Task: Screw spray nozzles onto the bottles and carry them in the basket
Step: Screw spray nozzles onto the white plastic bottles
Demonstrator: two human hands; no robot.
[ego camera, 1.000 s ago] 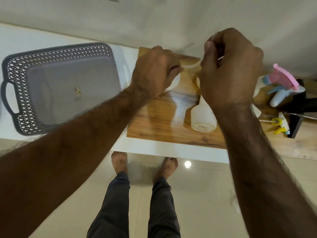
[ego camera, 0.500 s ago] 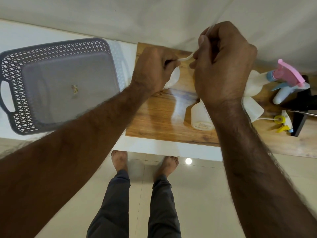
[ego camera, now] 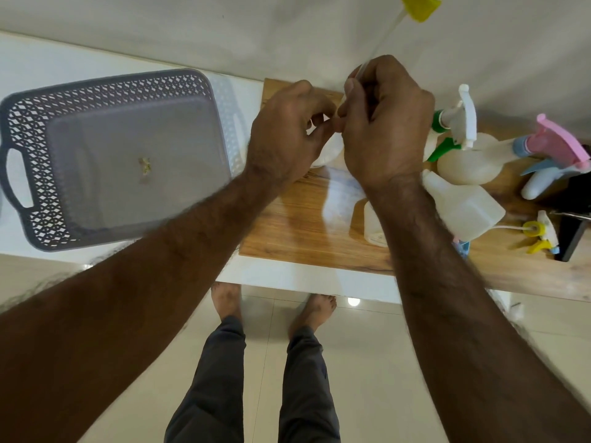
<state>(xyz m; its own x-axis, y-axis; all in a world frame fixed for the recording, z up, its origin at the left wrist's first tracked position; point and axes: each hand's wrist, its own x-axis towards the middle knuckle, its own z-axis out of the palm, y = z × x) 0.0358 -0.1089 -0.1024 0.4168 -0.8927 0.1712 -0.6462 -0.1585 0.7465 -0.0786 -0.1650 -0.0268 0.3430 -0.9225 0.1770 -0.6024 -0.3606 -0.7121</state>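
One yellow nozzle (ego camera: 419, 8) — tube slanting up-right — pinched by right hand (ego camera: 383, 123); left hand (ego camera: 287, 132) grips bottle (ego camera: 329, 151).

Basket (ego camera: 112, 83), upper left: grey, diamond lattice recorded on the walls. Table (ego camera: 80, 55): white. Board (ego camera: 287, 225), centre: honey-brown wood grain. Yellow nozzle (ego camera: 419, 6), top edge: white tube noted. White bottle (ego camera: 331, 148), centre. Milky bottle (ego camera: 463, 207), right: translucent. Also at right: white-and-green nozzle (ego camera: 465, 119); pink-and-blue nozzle (ego camera: 558, 140). Trousers (ego camera: 217, 378), bottom: dark grey.
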